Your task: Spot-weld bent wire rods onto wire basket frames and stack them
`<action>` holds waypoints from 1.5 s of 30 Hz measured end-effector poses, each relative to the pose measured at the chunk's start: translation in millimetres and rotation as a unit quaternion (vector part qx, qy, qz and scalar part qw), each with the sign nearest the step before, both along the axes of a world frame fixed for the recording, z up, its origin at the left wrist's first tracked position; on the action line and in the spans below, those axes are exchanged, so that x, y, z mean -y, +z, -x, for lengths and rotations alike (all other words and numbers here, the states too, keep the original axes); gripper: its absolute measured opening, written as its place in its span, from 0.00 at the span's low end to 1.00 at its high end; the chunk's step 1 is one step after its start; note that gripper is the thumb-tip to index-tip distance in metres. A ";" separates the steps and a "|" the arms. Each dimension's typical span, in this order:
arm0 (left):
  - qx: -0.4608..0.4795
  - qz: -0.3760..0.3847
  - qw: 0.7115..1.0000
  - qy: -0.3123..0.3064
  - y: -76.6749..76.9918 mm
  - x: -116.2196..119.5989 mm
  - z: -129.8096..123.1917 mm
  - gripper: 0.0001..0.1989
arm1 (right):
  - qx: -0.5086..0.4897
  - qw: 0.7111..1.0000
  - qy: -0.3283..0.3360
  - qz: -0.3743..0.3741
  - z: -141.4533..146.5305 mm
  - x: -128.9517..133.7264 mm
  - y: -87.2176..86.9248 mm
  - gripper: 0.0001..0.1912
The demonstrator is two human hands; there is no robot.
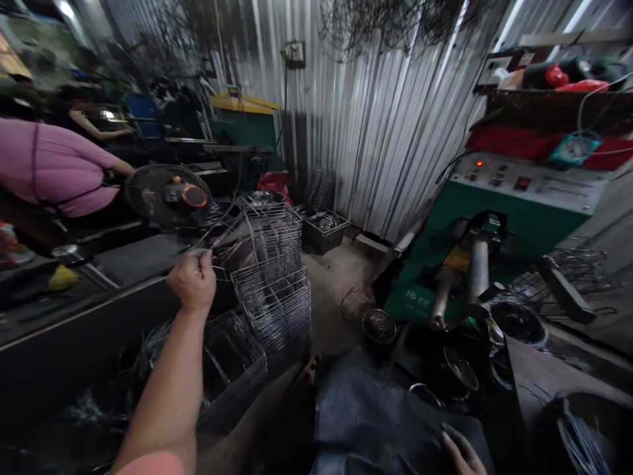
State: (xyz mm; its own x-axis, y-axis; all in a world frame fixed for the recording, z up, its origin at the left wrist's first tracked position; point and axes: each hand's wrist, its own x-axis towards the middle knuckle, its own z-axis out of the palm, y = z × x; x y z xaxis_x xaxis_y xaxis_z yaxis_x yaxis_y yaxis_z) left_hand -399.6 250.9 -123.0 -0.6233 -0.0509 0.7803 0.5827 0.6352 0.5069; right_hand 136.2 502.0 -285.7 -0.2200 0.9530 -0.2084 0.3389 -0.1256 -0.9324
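Note:
My left hand is raised at the left, closed around a thin wire frame. Its wires run up and to the right from my fingers and blur against the background. Right beside that hand rises a tall stack of wire racks, with more racks lower down. At the bottom edge my right hand is partly cut off. Its fingers lie stretched over the black apron on my lap, dark at the tips, with nothing visible in them.
A green machine with a lit red lamp stands at the right. Bowls of small parts sit near its foot. A fan and a co-worker in pink are at the left. A crate is by the corrugated wall.

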 end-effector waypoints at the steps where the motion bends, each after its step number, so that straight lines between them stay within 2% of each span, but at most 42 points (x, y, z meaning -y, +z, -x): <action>1: -0.053 0.051 0.996 -0.054 12.5 1.7 -14.2 0.16 | 0.027 0.999 0.028 -0.038 8.6 -1.5 16.5 0.22; 3: -0.151 0.135 0.964 -0.172 37.1 -2.5 -49.4 0.13 | 0.054 0.988 0.088 -0.118 28.3 -1.2 59.1 0.24; 4: -0.178 0.174 0.937 -0.243 48.1 -8.8 -68.8 0.12 | 0.058 0.978 0.104 -0.170 38.3 0.9 83.3 0.24; 6: -0.196 0.223 0.872 -0.388 64.3 -29.7 -107.5 0.11 | 0.048 0.947 0.152 -0.278 55.8 8.0 131.6 0.23; 8: -0.171 0.254 0.795 -0.523 70.0 -58.4 -142.5 0.11 | 0.039 0.915 0.221 -0.337 66.6 17.2 172.1 0.25; 10: -0.137 0.267 0.723 -0.622 66.0 -89.6 -171.4 0.12 | 0.046 0.890 0.337 -0.304 68.8 26.0 197.4 0.24; 11: -0.124 0.268 0.698 -0.653 61.5 -104.5 -183.1 0.12 | 0.050 0.886 0.385 -0.255 67.1 29.6 203.1 0.22; 12: -0.112 0.260 0.688 -0.668 56.2 -118.4 -193.1 0.11 | 0.050 0.888 0.411 -0.199 63.9 32.2 204.0 0.20; 13: -0.098 0.242 0.696 -0.669 50.3 -130.8 -201.6 0.11 | 0.043 0.900 0.410 -0.145 59.7 33.8 200.4 0.19; 14: -0.082 0.212 0.719 -0.657 43.8 -141.7 -209.1 0.11 | 0.028 0.919 0.380 -0.101 54.9 34.3 193.3 0.19; 17: 0.027 0.070 0.817 -0.572 19.4 -163.7 -231.4 0.15 | -0.047 0.978 0.201 -0.038 40.7 32.1 160.8 0.17; 18: 0.086 0.028 0.834 -0.545 9.0 -167.8 -240.4 0.17 | -0.076 0.986 0.146 -0.023 37.2 31.4 149.6 0.17; 19: 0.157 -0.001 0.838 -0.523 -2.3 -170.6 -250.4 0.18 | -0.104 0.989 0.104 -0.006 34.9 31.5 139.5 0.16; 20: 0.231 -0.009 0.824 -0.517 -14.1 -172.6 -261.4 0.19 | -0.129 0.989 0.076 0.009 34.1 32.6 130.7 0.15; 21: 0.295 -0.008 0.796 -0.528 -25.7 -174.1 -273.1 0.20 | -0.150 0.987 0.056 0.017 35.0 34.6 123.1 0.15; 24: 0.437 -0.001 0.679 -0.590 -53.2 -178.3 -307.9 0.25 | -0.191 0.981 0.033 0.006 43.4 44.4 105.7 0.14; 25: 0.461 -0.007 0.655 -0.599 -58.6 -180.0 -317.6 0.26 | -0.197 0.980 0.039 0.002 45.6 47.4 101.1 0.15; 26: 0.475 -0.018 0.643 -0.600 -62.3 -181.9 -325.5 0.28 | -0.197 0.979 0.056 0.001 46.0 49.1 96.8 0.16; 28: 0.492 -0.028 0.645 -0.584 -65.5 -185.2 -335.7 0.30 | -0.162 0.980 0.118 -0.009 38.1 46.2 89.4 0.19; 30: 0.504 -0.008 0.652 -0.567 -66.1 -186.5 -339.2 0.30 | -0.072 0.981 0.168 -0.063 15.8 31.1 83.4 0.18; 32: 0.512 0.028 0.652 -0.558 -66.9 -185.3 -339.0 0.30 | 0.060 0.978 0.136 -0.146 -20.1 3.8 78.3 0.14; 34: 0.512 0.051 0.660 -0.547 -68.4 -183.0 -337.4 0.31 | 0.226 0.956 0.032 -0.182 -65.8 -29.8 73.9 0.14; 36: 0.514 0.076 0.669 -0.533 -70.3 -182.0 -335.8 0.34 | 0.403 0.903 -0.053 -0.136 -115.0 -60.8 70.5 0.15; 39: 0.510 0.119 0.675 -0.520 -71.3 -184.6 -335.6 0.38 | 0.503 0.856 -0.096 -0.073 -179.7 -89.5 66.9 0.19; 42: 0.512 0.145 0.671 -0.515 -69.1 -190.0 -340.1 0.37 | 0.543 0.836 -0.065 -0.043 -217.8 -96.9 61.1 0.16; 45: 0.514 0.152 0.666 -0.519 -66.9 -195.3 -347.9 0.36 | 0.570 0.820 -0.020 -0.041 -228.6 -95.1 51.2 0.13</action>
